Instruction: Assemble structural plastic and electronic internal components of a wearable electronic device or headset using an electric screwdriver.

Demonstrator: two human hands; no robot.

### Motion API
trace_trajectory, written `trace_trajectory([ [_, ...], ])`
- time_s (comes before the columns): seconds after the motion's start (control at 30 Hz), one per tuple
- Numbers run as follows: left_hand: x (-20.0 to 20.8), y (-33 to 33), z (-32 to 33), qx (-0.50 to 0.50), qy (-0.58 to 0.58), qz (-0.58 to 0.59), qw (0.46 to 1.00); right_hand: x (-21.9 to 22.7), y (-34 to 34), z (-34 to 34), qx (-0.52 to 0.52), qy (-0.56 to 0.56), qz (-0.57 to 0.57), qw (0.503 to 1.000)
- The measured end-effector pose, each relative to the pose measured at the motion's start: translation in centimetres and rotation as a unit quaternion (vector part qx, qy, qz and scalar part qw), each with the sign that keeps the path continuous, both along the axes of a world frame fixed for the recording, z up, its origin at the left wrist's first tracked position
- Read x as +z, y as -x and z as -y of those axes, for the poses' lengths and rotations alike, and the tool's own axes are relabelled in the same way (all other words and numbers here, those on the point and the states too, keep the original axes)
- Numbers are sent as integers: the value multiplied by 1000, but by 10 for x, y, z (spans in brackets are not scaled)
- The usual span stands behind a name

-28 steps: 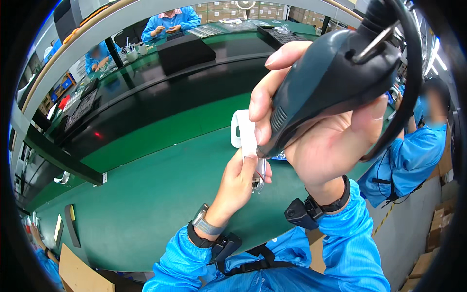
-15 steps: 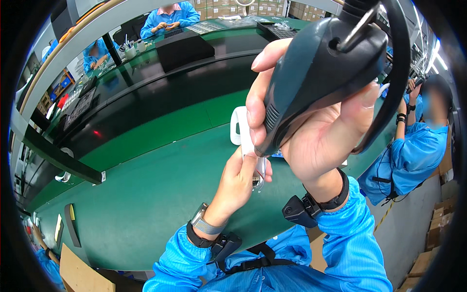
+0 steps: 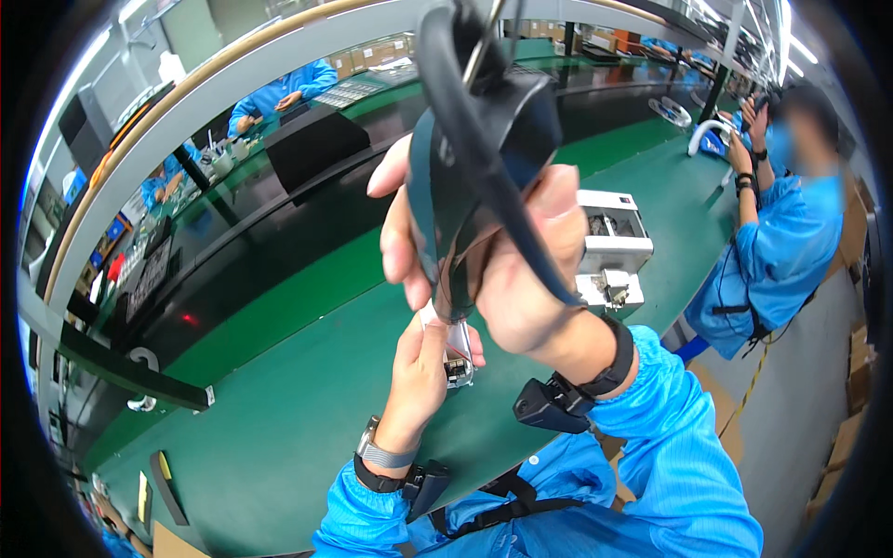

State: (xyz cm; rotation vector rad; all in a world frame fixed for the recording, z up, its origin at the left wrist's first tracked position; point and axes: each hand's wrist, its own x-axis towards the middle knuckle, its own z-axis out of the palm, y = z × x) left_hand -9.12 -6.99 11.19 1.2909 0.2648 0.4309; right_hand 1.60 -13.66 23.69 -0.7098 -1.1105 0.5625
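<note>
My right hand [image 3: 521, 288] is closed round the body of a dark electric screwdriver [image 3: 423, 209], raised large in front of me with its tip end downward. A black cord [image 3: 493, 181] loops from its top across my hand. Below, my left hand [image 3: 419, 367] grips a small white housing whose clear end [image 3: 457, 370] shows electronics and a thin red wire. The screwdriver's nose is right above this housing, close to my left fingertips. Whether the bit touches is hidden by my hands. Most of the white part is covered too.
To the right, a pale metal box with a mechanism [image 3: 614, 228] stands on the green table [image 3: 279, 446]. Beyond it a co-worker [image 3: 791, 223] in blue handles a white curved part. A dark conveyor [image 3: 307, 219] runs along the far side; a metal post [image 3: 121, 363] stands left.
The view has swung right, bringing the metal box into sight. The screwdriver now stands more upright over the housing, and the white curved end seen before is hidden behind my right hand.
</note>
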Motion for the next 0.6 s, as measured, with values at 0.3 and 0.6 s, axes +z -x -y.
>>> trace_trajectory([
  [0.3,4,-1,0,-33,31,23,999,-50,-96,113,-292,-5,-27,956],
  [0.6,-2,-1,7,24,-32,14,999,-112,-122,160,-420,-9,56,906],
])
